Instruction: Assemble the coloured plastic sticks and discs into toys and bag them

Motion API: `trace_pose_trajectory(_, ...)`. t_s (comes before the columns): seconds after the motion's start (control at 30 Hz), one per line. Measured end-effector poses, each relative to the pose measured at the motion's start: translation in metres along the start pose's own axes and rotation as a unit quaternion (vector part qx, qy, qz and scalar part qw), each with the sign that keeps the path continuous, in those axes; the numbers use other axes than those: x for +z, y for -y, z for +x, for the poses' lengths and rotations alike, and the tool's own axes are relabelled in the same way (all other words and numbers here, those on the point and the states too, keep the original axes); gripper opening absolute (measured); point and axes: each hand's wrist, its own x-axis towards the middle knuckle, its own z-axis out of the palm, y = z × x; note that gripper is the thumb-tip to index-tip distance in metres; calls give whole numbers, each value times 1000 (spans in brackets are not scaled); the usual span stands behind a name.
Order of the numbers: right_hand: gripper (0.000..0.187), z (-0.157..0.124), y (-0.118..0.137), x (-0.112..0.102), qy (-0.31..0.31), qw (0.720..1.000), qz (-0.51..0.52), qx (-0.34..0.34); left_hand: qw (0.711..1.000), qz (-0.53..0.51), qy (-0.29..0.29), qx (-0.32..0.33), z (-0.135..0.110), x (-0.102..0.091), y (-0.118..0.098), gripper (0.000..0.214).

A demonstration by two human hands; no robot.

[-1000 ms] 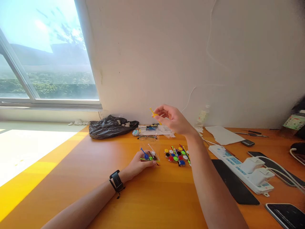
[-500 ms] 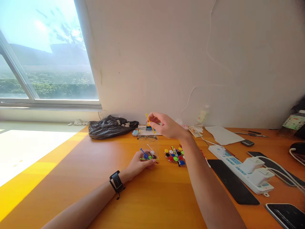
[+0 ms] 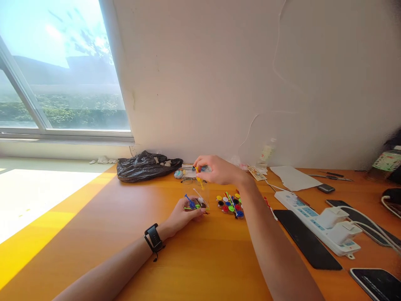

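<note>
L hand [image 3: 184,215] is low, at desk [image 3: 188,259] level: forearm comes in from bottom L on a long diagonal, dark watch [image 3: 152,237] on the wrist, wrist approx. straight. Thumb lies along the near side, pointing R; other fingers are mostly hidden behind. It's got a grip on a clear bag [image 3: 205,194] w/ small coloured plastic pcs inside (blue, green, white, dark).

R hand [image 3: 213,170] is higher & farther fwd. Forearm rises steeply from bottom R, wrist bent so the hand points L, back of hand up, fingers curled, thumb underneath. Thumb & fingertips pinch a yellow pc [image 3: 201,182]; it hangs at a slant, lower end down, above the bag & the L hand. Can't tell if it touches the bag film.

Pile of coloured pcs [image 3: 231,208] sits on the desk just R of the bag, partly hidden by R forearm. Glasses [image 3: 188,181] lie behind the bag; black plastic bag [image 3: 144,167] back L; power strip [image 3: 308,215] off to the R.
</note>
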Motion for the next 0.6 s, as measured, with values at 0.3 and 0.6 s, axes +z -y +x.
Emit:
trace_pose_trajectory(0.3,26,-3,4,1,75,997,-33,14,999,41,3,15,0,0,-4,41)
trace_pose_trajectory(0.6,13,-6,-7,-6,101,993,-39,37,1000,-7,-7,13,-1,-4,0,45)
